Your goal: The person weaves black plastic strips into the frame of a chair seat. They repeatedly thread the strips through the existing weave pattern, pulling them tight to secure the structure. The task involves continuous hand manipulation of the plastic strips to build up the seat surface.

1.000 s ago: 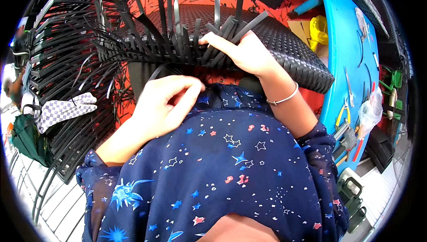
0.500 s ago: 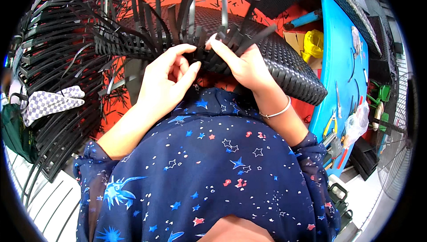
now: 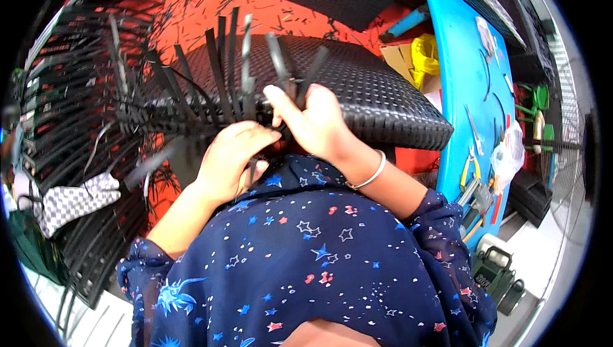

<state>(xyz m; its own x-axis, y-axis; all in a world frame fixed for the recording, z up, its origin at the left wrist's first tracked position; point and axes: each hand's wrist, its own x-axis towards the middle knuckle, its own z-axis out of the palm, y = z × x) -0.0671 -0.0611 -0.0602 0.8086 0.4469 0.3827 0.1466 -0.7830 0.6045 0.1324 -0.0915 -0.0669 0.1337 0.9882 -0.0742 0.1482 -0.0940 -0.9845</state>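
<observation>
Woven panel: a black wicker-like panel (image 3: 377, 98), lying across the person's lap, its finished weave to the right and loose ends to the left.
Loose strips: flat black strips (image 3: 230, 60) standing up from the unwoven edge of the panel, fanned and slightly blurred.
Left hand: left hand (image 3: 233, 155), fingers curled at the near edge of the panel; its grip is closed about a dark strip, though the strip itself is partly hidden by the fingers.
Right hand: right hand (image 3: 313, 120), resting on the panel edge just beside the left hand, thumb raised against the strip bases; fingers folded over the weave, pinching strips there. A thin bangle (image 3: 370, 174) circles the wrist.
Clothing: dark blue garment (image 3: 306, 257) printed with stars.
Surroundings: red floor (image 3: 191, 2) strewn with black offcuts; a blue table (image 3: 460, 91) at right carrying hand tools; a checked cloth (image 3: 73, 200) at left.
</observation>
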